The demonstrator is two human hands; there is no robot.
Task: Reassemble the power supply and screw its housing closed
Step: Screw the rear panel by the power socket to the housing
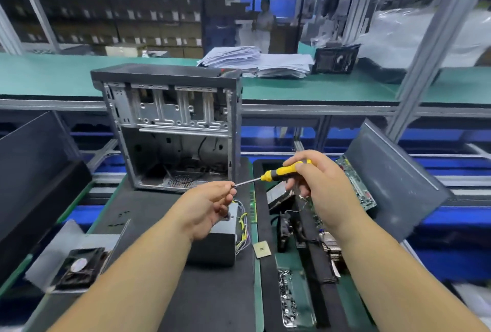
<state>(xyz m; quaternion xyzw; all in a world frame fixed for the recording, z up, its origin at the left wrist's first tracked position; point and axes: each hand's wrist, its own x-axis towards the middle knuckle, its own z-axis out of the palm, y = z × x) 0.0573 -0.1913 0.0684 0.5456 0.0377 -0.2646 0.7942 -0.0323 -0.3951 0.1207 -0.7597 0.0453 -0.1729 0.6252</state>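
Green workbench [318, 87] crosses frame centre; power supply [215, 246] sits low centre, beneath left hand [210, 207]. Left fingers pinch the tip of the screwdriver [276, 173]; right hand [318, 183] grips its yellow handle.

Green workbenches [318, 87]; stacked shelving [106, 13]

A yellow-and-black handle is showing on the screwdriver [276, 173], its shaft gleaming silver. The power supply [216, 245] is sitting dark grey, its wires [243, 228] trailing yellow, purple and white. The computer case [170, 127] is showing bare silver metal under a black top. A green circuit board [356, 183] is leaning on a grey panel [393, 185]. The bench mat [212, 299] is lying black with green edging, white papers [255, 63] resting on teal behind
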